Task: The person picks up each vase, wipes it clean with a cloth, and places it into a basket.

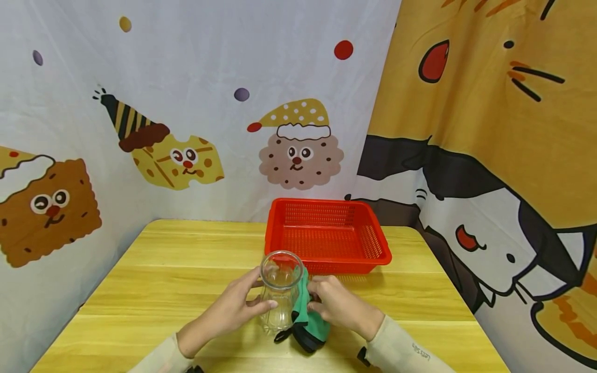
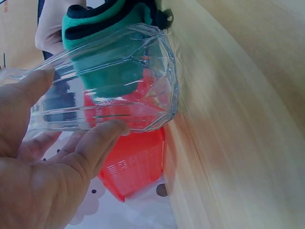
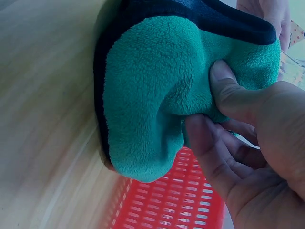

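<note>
Clock from my seat, 12 dead ahead. Nearest: green cloth, bunched over the table at 4 o'clock from the jar. Fleecy face, black edging; should be light, limp, not slippery, hard to damage. Best hold: pinch a fold, bunch it in the palm. Jar just beside it, clear glass, roughly upright, mouth up; whether the base touches wood I can't tell. Likely heavier than cloth, rigid, slick, breakable. Ridged sides may help grip; I'd hold round the body, thumb opposite fingers, rim left alone.

Left hand, at 8 to 9 o'clock of the jar: thumb and fingers apart by about the jar's width, curved round its side, gripping it. Right hand, at 3 o'clock of the jar: thumb and forefinger nearly together, cloth pinched between; other fingers curl in behind, and whether they hold cloth too I can't say.

Beyond, 1 o'clock from the jar: red basket, slotted walls, near the table's far edge. Farthest, at 12: cartoon curtain.
</note>
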### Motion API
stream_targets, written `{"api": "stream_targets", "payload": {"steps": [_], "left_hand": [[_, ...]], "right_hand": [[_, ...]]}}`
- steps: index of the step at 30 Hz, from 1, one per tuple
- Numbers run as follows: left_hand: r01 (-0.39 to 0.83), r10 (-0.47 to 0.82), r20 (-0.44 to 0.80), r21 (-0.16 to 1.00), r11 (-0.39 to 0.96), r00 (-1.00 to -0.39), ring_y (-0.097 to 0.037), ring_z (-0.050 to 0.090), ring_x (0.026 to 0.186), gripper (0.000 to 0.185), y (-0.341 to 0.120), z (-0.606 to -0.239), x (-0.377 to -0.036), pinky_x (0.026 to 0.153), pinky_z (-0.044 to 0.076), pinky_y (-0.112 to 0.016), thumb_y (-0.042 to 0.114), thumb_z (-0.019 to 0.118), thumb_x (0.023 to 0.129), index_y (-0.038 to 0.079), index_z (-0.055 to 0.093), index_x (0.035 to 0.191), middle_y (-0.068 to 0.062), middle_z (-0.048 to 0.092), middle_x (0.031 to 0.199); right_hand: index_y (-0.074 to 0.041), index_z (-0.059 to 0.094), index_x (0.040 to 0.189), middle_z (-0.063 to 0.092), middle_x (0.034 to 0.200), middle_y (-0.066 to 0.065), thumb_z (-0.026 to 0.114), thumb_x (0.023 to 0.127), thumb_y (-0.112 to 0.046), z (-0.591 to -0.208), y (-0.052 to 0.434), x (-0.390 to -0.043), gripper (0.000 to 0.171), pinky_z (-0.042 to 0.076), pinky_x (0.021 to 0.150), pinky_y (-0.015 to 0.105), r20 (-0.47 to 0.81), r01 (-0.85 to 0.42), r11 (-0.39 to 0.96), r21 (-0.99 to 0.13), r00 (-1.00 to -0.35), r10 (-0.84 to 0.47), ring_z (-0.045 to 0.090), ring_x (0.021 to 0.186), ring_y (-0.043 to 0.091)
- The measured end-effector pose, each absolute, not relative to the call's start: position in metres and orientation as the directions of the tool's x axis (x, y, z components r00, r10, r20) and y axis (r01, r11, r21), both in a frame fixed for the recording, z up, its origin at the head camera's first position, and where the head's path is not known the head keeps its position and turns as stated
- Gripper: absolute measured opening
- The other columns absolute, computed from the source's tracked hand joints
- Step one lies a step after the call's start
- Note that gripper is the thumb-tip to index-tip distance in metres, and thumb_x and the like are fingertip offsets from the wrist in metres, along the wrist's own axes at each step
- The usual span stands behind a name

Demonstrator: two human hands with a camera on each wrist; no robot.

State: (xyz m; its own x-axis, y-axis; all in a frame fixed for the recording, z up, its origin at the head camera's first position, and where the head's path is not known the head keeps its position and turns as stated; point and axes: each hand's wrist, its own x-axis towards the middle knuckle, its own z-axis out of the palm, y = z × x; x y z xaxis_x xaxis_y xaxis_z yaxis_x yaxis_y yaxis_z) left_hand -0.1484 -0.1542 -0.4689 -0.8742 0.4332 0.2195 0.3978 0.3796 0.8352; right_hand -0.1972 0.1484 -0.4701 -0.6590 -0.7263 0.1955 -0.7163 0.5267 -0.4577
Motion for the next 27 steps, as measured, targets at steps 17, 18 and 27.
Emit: {"api": "stream_targets", "payload": {"steps": [17, 18, 27], "left_hand": [[0.389, 0.429, 0.211, 0.837, 0.385, -0.878, -0.053, 0.069, 0.145, 0.071, -0.153, -0.47, -0.149, 0.105, 0.074, -0.043, 0.023, 0.086, 0.109, 0.02, 0.052, 0.172, -0.019, 0.064, 0.168], [0.39, 0.429, 0.212, 0.837, 0.385, -0.878, -0.053, 0.069, 0.145, 0.071, -0.153, -0.471, -0.149, 0.105, 0.074, -0.043, 0.023, 0.085, 0.109, 0.021, 0.052, 0.172, -0.019, 0.064, 0.168], [0.391, 0.423, 0.217, 0.836, 0.385, -0.88, -0.052, 0.071, 0.144, 0.071, -0.155, -0.471, -0.148, 0.105, 0.074, -0.041, 0.027, 0.085, 0.11, 0.017, 0.051, 0.172, -0.02, 0.065, 0.167]], "right_hand": [[-0.012, 0.077, 0.088, 0.078, 0.086, -0.002, 0.091, 0.098, 0.0, -0.478, 0.147, -0.201, 0.021, 0.053, 0.061, 0.009, 0.115, -0.71, 0.544, -0.447, -0.649, -0.752, 0.062, 0.08, -0.006], [-0.012, 0.076, 0.088, 0.077, 0.085, -0.003, 0.091, 0.098, 0.0, -0.478, 0.146, -0.201, 0.022, 0.053, 0.06, 0.009, 0.111, -0.708, 0.547, -0.447, -0.65, -0.752, 0.062, 0.08, -0.006], [-0.014, 0.07, 0.082, 0.065, 0.077, -0.008, 0.091, 0.097, 0.003, -0.481, 0.146, -0.203, 0.031, 0.047, 0.056, 0.01, 0.116, -0.691, 0.539, -0.482, -0.66, -0.743, 0.051, 0.072, -0.007]]}}
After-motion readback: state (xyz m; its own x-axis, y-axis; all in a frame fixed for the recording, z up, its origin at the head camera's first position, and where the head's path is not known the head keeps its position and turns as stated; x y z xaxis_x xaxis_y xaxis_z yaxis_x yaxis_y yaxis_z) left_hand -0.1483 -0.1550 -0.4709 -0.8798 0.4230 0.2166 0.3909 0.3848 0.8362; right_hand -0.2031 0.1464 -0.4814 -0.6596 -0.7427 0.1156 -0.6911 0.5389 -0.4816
